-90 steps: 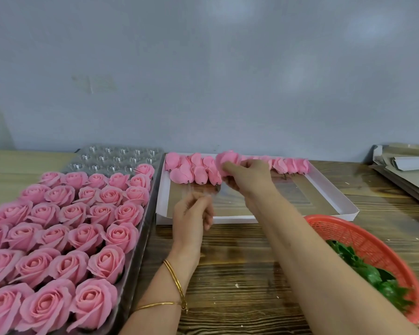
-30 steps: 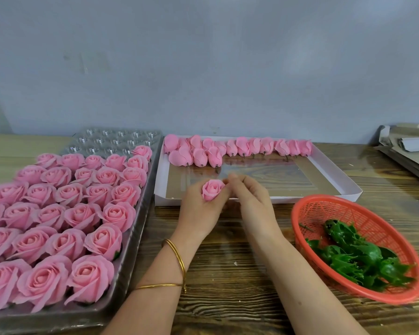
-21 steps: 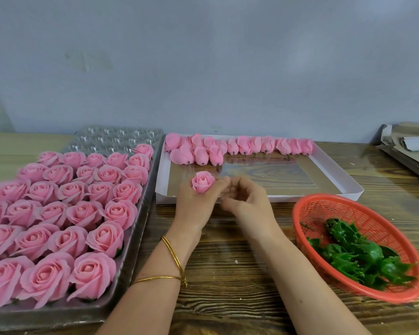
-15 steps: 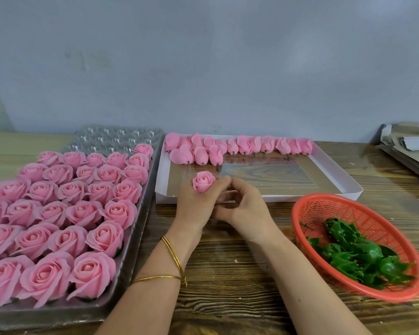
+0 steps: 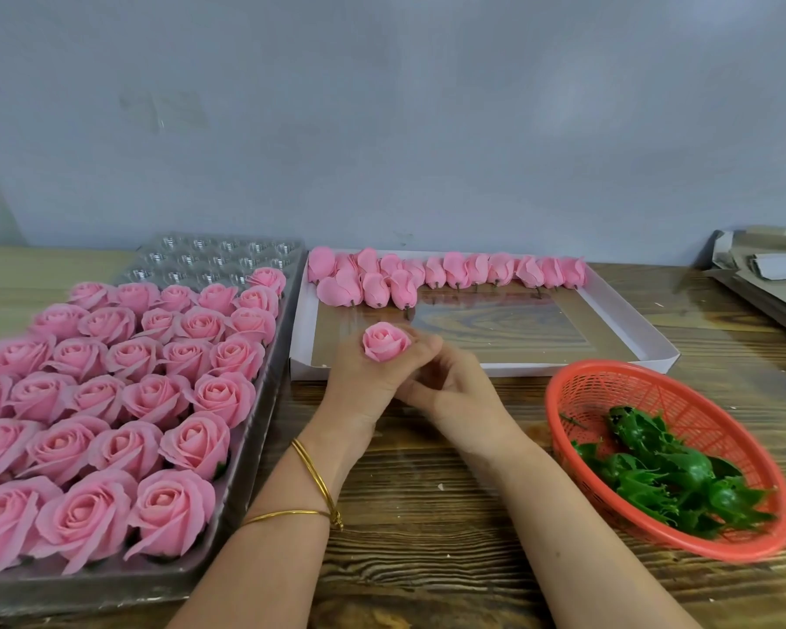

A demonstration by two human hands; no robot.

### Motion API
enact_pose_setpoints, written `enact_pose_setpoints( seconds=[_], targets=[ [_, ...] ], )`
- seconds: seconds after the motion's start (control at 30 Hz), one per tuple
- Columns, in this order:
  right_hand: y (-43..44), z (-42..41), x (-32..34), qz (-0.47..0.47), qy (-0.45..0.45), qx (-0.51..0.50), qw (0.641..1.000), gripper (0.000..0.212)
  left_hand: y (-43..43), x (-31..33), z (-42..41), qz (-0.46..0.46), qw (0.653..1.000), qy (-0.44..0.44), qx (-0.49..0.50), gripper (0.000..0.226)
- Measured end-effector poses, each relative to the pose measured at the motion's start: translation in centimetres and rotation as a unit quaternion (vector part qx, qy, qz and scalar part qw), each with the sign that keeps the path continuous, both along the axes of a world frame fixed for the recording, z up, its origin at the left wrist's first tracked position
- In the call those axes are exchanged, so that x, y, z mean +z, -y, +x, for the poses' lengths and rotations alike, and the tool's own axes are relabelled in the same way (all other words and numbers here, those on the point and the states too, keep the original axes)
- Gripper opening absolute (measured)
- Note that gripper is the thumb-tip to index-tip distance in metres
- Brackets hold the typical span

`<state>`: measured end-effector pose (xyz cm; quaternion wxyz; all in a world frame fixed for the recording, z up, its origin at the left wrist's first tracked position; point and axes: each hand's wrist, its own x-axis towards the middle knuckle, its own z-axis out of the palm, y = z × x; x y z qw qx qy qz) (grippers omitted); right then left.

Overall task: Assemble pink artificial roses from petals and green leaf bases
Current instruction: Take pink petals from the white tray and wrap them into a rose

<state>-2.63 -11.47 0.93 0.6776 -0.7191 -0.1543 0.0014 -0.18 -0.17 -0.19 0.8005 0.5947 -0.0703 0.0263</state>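
My left hand [image 5: 361, 381] grips a pink rose bud [image 5: 385, 340] from below, bloom facing up, just in front of the white box [image 5: 482, 369]. My right hand [image 5: 457, 388] lies against the left hand under the bud, fingers curled toward its base; what they hold is hidden. Several loose pink buds [image 5: 445, 274] lie in rows along the far side of the white box. Green leaf bases [image 5: 659, 474] are heaped in the red basket [image 5: 609, 383] at the right. Finished roses [image 5: 123, 392] fill the clear plastic tray [image 5: 228, 528] at the left.
The tray's far rows [image 5: 214, 256] show bare moulded cups. Flat cardboard pieces [image 5: 767, 274] are stacked at the far right on the wooden table [image 5: 427, 515]. A grey wall stands right behind the table.
My right hand picked a bud from the box row and brought it near. The left hand now holds it, and the right hand has slid down under the bud.
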Motion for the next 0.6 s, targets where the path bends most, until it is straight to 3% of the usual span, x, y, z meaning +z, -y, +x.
enact_pose_setpoints(
  seconds=[0.3, 0.4, 0.53, 0.6],
  targets=[
    [0.1, 0.2, -0.2, 0.099, -0.114, 0.046, 0.987, 0.023, -0.9, 0.7, -0.2, -0.014, 0.997, -0.022, -0.076, 0.025],
    [0.2, 0.5, -0.4, 0.121, -0.133, 0.049, 0.983, 0.029, -0.9, 1.1, -0.4, -0.045, 0.994, -0.041, -0.092, 0.014],
    [0.4, 0.7, -0.4, 0.157, -0.162, 0.048, 0.973, 0.024, -1.0, 1.2, -0.5, -0.057, 0.993, -0.025, -0.103, 0.042],
    [0.5, 0.7, -0.4, 0.160, -0.168, 0.053, 0.971, 0.023, -0.9, 1.3, -0.4, -0.034, 0.995, -0.026, -0.095, 0.044]
  ],
)
